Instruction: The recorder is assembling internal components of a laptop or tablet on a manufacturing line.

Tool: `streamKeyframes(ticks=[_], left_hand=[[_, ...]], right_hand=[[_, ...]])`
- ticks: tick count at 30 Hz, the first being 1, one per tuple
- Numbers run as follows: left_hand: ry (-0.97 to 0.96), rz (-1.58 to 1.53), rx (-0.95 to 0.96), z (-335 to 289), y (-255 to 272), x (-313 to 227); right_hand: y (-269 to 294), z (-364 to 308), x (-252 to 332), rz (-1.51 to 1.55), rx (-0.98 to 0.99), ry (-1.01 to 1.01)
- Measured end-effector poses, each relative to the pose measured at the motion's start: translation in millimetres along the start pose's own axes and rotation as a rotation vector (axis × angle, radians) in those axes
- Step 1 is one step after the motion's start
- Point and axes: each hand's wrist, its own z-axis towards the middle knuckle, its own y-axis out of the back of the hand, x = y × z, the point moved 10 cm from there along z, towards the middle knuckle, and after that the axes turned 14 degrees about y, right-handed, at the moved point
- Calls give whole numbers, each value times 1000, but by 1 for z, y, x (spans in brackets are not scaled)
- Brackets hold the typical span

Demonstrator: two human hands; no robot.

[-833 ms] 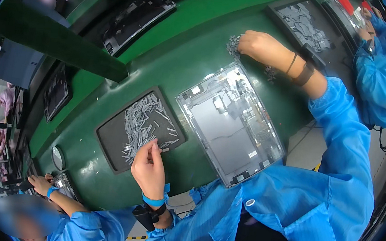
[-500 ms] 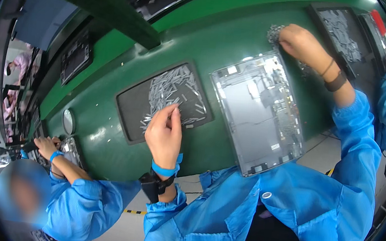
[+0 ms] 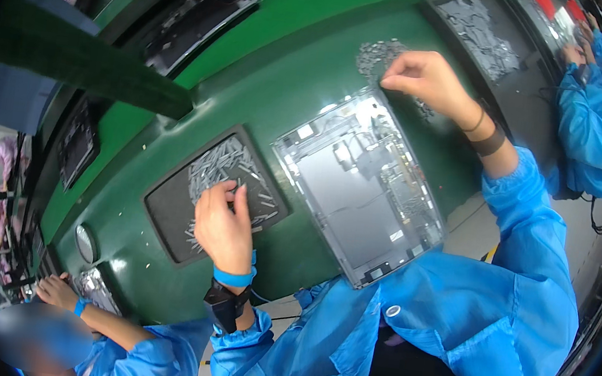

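Observation:
My left hand [image 3: 224,230] is over a dark tray [image 3: 166,228] holding many thin grey metal strips [image 3: 218,164]. Its thumb and forefinger are drawn together; whatever sits between them is too small to name. My right hand [image 3: 431,84] hovers by a loose pile of small grey parts [image 3: 379,57], just beyond the top corner of an opened tablet-like device [image 3: 359,195]. Thumb and forefinger of this hand pinch together, and I cannot make out what they hold. The device lies tilted between my hands, its inside facing up and its near edge by my blue smock.
Another dark tray [image 3: 478,37] with flat grey pieces stands at the far right. A green post [image 3: 92,64] rises at the left. A round dish-like object [image 3: 85,244] lies on the green bench near a co-worker's hand [image 3: 57,292]. Another person in blue [image 3: 598,118] works at the right.
The whole view has shifted. My right hand has drawn back from the pile toward the device's top corner, its pinch now showing. My left hand stays over the strips.

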Motion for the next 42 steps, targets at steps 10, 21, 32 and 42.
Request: streamKeyframes(ticks=[10, 21, 32, 42], left_hand=[[-63, -152, -16, 1, 4, -5], [76, -1045, 524, -29, -55, -71], [158, -1118, 585, -26, -83, -85], [184, -1226, 589, -24, -83, -89]], right_hand=[[-19, 9, 14, -258, 132, 122], [-27, -4, -2, -42, 97, -194], [-16, -14, 1, -207, 42, -121], [-29, -9, 25, -488, -34, 145]])
